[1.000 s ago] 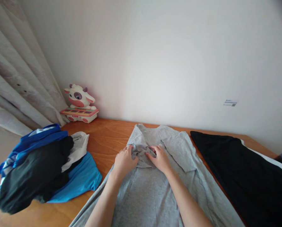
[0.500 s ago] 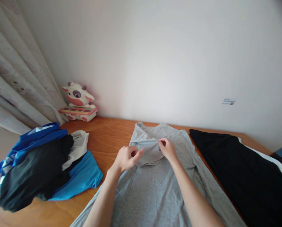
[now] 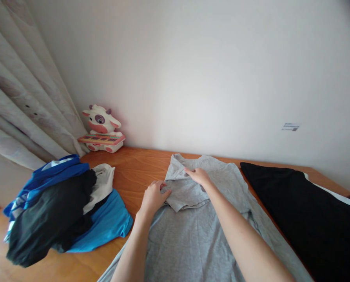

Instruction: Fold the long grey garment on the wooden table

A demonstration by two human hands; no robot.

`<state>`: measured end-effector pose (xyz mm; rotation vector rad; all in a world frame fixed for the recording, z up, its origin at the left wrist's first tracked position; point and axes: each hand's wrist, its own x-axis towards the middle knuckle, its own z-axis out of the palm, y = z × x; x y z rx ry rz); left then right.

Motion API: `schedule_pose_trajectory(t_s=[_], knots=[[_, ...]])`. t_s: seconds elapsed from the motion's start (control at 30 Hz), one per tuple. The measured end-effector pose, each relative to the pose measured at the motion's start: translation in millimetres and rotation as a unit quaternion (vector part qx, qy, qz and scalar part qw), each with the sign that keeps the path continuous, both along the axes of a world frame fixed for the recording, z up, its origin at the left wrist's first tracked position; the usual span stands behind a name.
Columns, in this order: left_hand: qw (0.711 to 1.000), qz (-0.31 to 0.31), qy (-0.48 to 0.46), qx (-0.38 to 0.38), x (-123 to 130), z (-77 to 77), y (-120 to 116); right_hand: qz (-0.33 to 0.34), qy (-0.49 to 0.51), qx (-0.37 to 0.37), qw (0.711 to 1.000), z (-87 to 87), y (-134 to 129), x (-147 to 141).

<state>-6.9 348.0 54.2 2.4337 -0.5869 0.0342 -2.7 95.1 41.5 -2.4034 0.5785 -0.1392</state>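
A grey long-sleeved shirt lies spread before me, its far end near the wall. Across its upper part a flap of the same cloth is folded over, with a loose lower edge. My left hand rests at the left edge of that fold, thumb apart from the bent fingers, gripping no cloth that I can see. On the upper fold, below the neckline, my right hand touches the fabric with its index finger stretched out; its other fingers are partly hidden.
To the left lies a heap of blue, dark and white clothes. A cow toy with a keyboard stands by the curtain. Right of the shirt is a black garment with a white stripe. Behind the wooden table rises a white wall.
My right hand has moved left along the fold and stretched its index finger. My left hand has come down onto the cloth's left edge. The folded flap lies flatter. The view has shifted slightly.
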Motion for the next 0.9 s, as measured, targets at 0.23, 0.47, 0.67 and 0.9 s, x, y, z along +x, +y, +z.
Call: schedule_pose_trajectory(t_s=[0.23,0.47,0.67,0.9], knots=[[0.998,-0.002,0.041,-0.037,6.5,-0.6,3.9,0.022,-0.011,0.05,0.998,5.1,-1.6,35.0],[0.996,0.006,0.061,-0.064,14.0,-0.1,10.3,-0.038,-0.045,0.011,0.998,13.6,-12.2,53.7],[0.997,0.018,0.069,0.031,13.1,0.5,12.2,0.018,0.067,0.046,0.997,8.7,-23.6,25.2],[0.995,0.045,0.077,0.035,10.2,4.8,11.2,0.062,0.076,0.152,0.984,15.2,-29.6,12.0]])
